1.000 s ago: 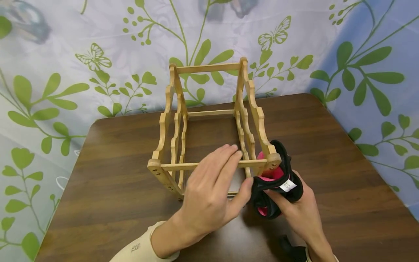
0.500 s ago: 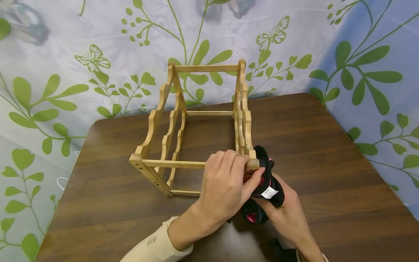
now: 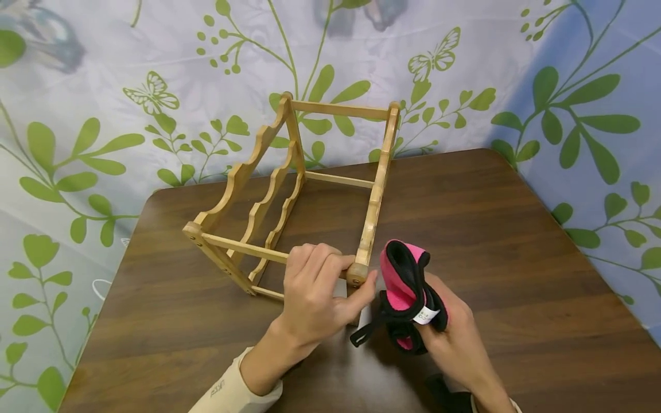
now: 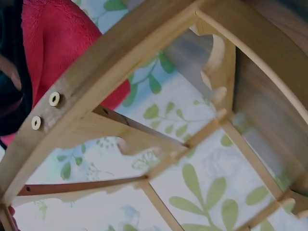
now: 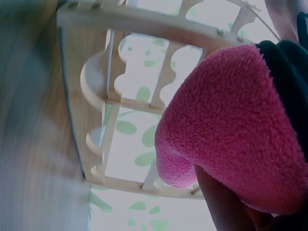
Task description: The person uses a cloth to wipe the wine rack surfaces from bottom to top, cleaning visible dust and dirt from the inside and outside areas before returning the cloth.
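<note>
A light wooden rack [image 3: 247, 247] with wavy side rails stands turned at an angle on the table. My left hand [image 3: 315, 295] grips its near right corner, fingers curled over the front bar and thumb against the rounded post end [image 3: 357, 274]. To the right of that corner, my right hand [image 3: 457, 332] holds a bunched pink fleecy cloth [image 3: 395, 284] with black edging, a white tag and a black loop. The cloth's fuzzy pink side [image 5: 226, 120] fills much of the right wrist view. Past the rack's frame [image 4: 144, 43], the left wrist view shows the pink cloth [image 4: 62, 43].
The dark brown wooden table [image 3: 490, 229] extends around the rack. Behind it hangs a pale curtain [image 3: 196, 34] printed with green leaves and butterflies. A black strap [image 3: 446, 396] shows near my right wrist, and a white cord [image 3: 100, 288] by the table's left edge.
My left hand has taken hold of the rack's near right corner and swung the near end left. The cloth, still in my right hand, has come away from the corner, showing more pink.
</note>
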`<action>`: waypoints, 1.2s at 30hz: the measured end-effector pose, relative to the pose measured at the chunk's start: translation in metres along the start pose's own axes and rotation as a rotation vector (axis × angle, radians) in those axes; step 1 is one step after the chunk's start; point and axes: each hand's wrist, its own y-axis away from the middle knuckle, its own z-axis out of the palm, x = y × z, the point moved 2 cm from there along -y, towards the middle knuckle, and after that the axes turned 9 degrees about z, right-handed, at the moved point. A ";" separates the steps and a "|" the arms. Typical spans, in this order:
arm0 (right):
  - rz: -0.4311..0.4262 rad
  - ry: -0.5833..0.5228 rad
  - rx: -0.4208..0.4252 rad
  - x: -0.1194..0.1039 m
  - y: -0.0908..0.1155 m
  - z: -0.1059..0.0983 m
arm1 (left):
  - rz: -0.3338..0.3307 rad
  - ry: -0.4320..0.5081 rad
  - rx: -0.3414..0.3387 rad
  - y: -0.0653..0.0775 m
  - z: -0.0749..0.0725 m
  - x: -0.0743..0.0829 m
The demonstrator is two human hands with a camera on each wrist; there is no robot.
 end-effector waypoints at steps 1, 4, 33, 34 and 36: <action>0.009 0.002 0.003 0.000 0.000 -0.001 | 0.000 0.018 0.017 0.001 -0.002 -0.003; 0.044 0.010 0.003 0.002 0.000 -0.003 | -0.003 0.068 0.057 0.004 -0.010 -0.013; 0.073 0.419 0.024 0.006 -0.012 -0.009 | -0.267 -0.134 0.151 0.046 -0.057 -0.059; 0.069 0.442 0.016 0.006 -0.014 -0.007 | -0.262 -0.132 0.146 0.046 -0.057 -0.059; 0.070 0.482 -0.003 0.007 -0.016 -0.004 | -0.247 -0.127 0.149 0.047 -0.057 -0.062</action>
